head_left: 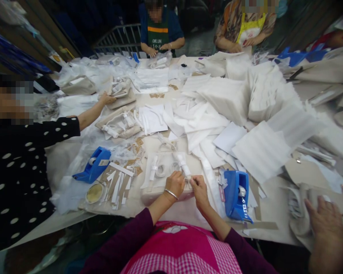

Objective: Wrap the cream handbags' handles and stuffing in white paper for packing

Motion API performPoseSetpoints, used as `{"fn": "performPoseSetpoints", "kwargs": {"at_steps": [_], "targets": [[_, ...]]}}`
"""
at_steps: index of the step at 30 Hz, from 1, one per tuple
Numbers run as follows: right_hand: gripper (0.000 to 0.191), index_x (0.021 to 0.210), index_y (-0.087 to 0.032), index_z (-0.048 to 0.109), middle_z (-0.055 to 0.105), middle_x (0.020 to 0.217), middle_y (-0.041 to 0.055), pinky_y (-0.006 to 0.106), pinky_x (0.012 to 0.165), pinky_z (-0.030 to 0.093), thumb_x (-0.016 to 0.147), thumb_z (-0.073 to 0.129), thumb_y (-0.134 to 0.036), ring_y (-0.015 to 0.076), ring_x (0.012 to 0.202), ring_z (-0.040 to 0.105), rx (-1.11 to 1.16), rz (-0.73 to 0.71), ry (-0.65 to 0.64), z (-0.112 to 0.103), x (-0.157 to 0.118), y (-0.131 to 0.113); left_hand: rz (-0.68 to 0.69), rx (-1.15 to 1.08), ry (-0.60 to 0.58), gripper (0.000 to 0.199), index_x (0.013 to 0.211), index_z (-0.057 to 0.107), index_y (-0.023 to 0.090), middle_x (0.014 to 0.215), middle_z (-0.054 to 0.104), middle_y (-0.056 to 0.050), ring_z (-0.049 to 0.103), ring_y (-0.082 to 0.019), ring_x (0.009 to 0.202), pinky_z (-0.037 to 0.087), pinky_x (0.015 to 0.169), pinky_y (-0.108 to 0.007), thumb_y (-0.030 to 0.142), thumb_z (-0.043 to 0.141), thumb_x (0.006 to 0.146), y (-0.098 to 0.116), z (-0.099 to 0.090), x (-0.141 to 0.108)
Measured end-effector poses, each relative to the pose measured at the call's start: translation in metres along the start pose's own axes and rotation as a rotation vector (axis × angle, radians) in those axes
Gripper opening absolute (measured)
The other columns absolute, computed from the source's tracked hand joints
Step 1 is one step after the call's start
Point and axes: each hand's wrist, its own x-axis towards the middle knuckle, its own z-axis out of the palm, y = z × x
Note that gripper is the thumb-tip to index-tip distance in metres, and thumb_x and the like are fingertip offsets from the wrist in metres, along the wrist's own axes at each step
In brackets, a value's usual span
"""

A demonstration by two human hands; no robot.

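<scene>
As fingers (pixel 194 181) touch white strip (pixel 181 163), blue tape dispenser (pixel 236 194) stands beside.

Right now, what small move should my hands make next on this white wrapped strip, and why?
Probably keep the left hand on the white wrapped strip and reach the right hand to the blue tape dispenser: it stands just beside that hand, and the strip's end lies at both hands.
</scene>
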Motion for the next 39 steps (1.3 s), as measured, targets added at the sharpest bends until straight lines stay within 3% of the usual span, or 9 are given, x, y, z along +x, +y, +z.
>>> {"fn": "performPoseSetpoints", "kwargs": {"at_steps": [5, 9, 14, 17, 21, 24, 27, 31, 39], "targets": [[0.019, 0.082, -0.022, 0.06, 0.049, 0.088, 0.0026, 0.031, 0.08, 0.038, 0.078, 0.054, -0.04, 0.0183, 0.084, 0.047, -0.001, -0.032, -0.024, -0.002, 0.003, 0.001, -0.163, -0.075, -0.003, 0.017, 0.07, 0.06, 0.016, 0.079, 0.059, -0.011, 0.053, -0.022, 0.08, 0.042, 0.067, -0.033, 0.011, 0.046, 0.078, 0.009, 0.008, 0.012], [0.021, 0.082, -0.022, 0.061, 0.049, 0.108, 0.005, 0.032, 0.086, 0.038, 0.078, 0.054, -0.04, 0.0196, 0.099, 0.048, 0.025, -0.066, -0.058, -0.002, 0.006, 0.002, -0.353, -0.2, -0.02, 0.018, 0.064, 0.063, 0.016, 0.07, 0.059, -0.007, 0.054, -0.018, 0.068, 0.041, 0.063, -0.03, 0.013, 0.05, 0.076, 0.008, 0.014, 0.017], [0.023, 0.09, -0.022, 0.062, 0.06, 0.096, 0.0045, 0.035, 0.087, 0.038, 0.082, 0.047, -0.037, 0.0203, 0.094, 0.052, 0.042, -0.042, -0.099, -0.001, 0.004, 0.009, -0.272, -0.315, -0.124, 0.019, 0.065, 0.066, 0.015, 0.068, 0.06, -0.007, 0.055, -0.018, 0.068, 0.043, 0.065, -0.031, 0.015, 0.051, 0.077, 0.006, 0.016, 0.015], [0.025, 0.091, -0.021, 0.064, 0.064, 0.09, 0.0044, 0.036, 0.084, 0.04, 0.08, 0.047, -0.037, 0.0214, 0.088, 0.054, -0.012, -0.006, -0.094, -0.001, 0.003, 0.015, -0.198, -0.355, -0.167, 0.016, 0.069, 0.067, 0.015, 0.071, 0.062, -0.008, 0.058, -0.019, 0.074, 0.046, 0.071, -0.032, 0.012, 0.053, 0.074, -0.002, 0.003, 0.005], [0.025, 0.088, -0.021, 0.068, 0.067, 0.089, 0.0053, 0.037, 0.082, 0.041, 0.076, 0.053, -0.037, 0.0233, 0.087, 0.056, -0.049, 0.048, -0.124, -0.005, 0.008, 0.017, -0.182, -0.563, 0.069, 0.024, 0.091, 0.068, 0.019, 0.087, 0.065, -0.007, 0.058, -0.018, 0.087, 0.047, 0.082, -0.033, 0.013, 0.047, 0.079, -0.044, -0.034, -0.031], [0.023, 0.084, -0.022, 0.071, 0.069, 0.086, 0.0042, 0.037, 0.081, 0.042, 0.071, 0.058, -0.036, 0.0241, 0.085, 0.057, -0.036, 0.103, -0.164, -0.011, 0.015, 0.011, -0.424, -0.439, 0.313, 0.019, 0.085, 0.068, 0.021, 0.089, 0.061, -0.006, 0.056, -0.02, 0.091, 0.046, 0.086, -0.038, 0.019, 0.051, 0.077, -0.091, -0.056, -0.068], [0.019, 0.081, -0.023, 0.072, 0.069, 0.081, 0.0029, 0.037, 0.08, 0.041, 0.066, 0.063, -0.032, 0.0235, 0.083, 0.057, 0.018, 0.153, -0.268, -0.018, 0.023, 0.003, -0.646, -0.457, 0.335, 0.015, 0.082, 0.068, 0.021, 0.086, 0.059, -0.004, 0.056, -0.019, 0.081, 0.049, 0.075, -0.035, 0.029, 0.058, 0.074, -0.123, -0.054, -0.097], [0.014, 0.075, -0.022, 0.072, 0.067, 0.077, 0.0018, 0.035, 0.078, 0.041, 0.065, 0.064, -0.027, 0.0214, 0.08, 0.056, 0.016, 0.163, -0.403, -0.025, 0.034, -0.007, -0.603, -0.533, 0.292, 0.018, 0.078, 0.066, 0.02, 0.085, 0.059, -0.004, 0.056, -0.019, 0.087, 0.047, 0.08, -0.034, 0.035, 0.056, 0.078, -0.122, -0.034, -0.11], [0.012, 0.074, -0.024, 0.072, 0.06, 0.083, 0.0025, 0.033, 0.078, 0.039, 0.068, 0.062, -0.027, 0.0207, 0.085, 0.054, -0.047, 0.045, -0.471, -0.023, 0.037, -0.015, -0.63, -0.512, 0.52, 0.023, 0.089, 0.054, 0.019, 0.084, 0.052, -0.002, 0.053, -0.017, 0.08, 0.045, 0.076, -0.031, 0.037, 0.062, 0.076, -0.11, -0.017, -0.107]]}}
